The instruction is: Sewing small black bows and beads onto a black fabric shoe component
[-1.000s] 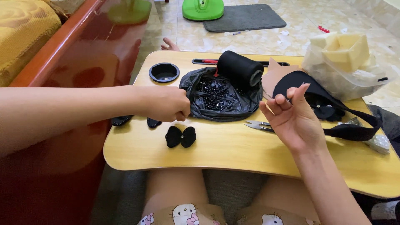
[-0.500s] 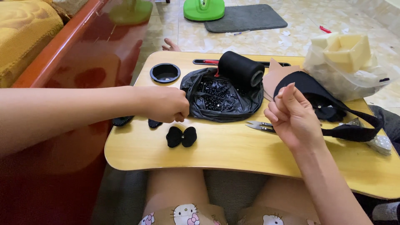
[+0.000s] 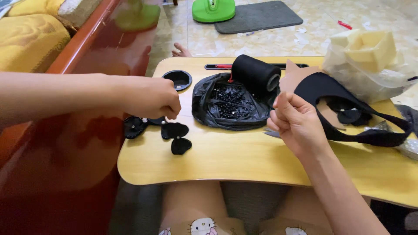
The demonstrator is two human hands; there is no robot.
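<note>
My left hand (image 3: pixel 152 98) hovers over the left part of the yellow lap table (image 3: pixel 244 159), its fingers pinched on a string of small black fabric petals (image 3: pixel 174 129). One more petal (image 3: pixel 180 146) lies just below, and another (image 3: pixel 132 126) hangs over the table's left edge. My right hand (image 3: pixel 296 124) is raised in front of the black plastic bag of beads (image 3: pixel 230 104), thumb pressed against curled fingers. I cannot see anything in that pinch. A black thread spool (image 3: pixel 254 72) lies on the bag's far side.
A black fabric strap piece (image 3: pixel 344 109) on brown card lies at the right. A clear bag of yellow foam (image 3: pixel 370 61) stands at the far right. A round cup recess (image 3: pixel 177 79) is at the table's back left. A red wooden sofa frame (image 3: pixel 78 65) runs along the left.
My right hand has closed from spread fingers holding something thin into a tight pinch and dropped slightly. My left hand has shifted a little left, and the black petals now trail under it.
</note>
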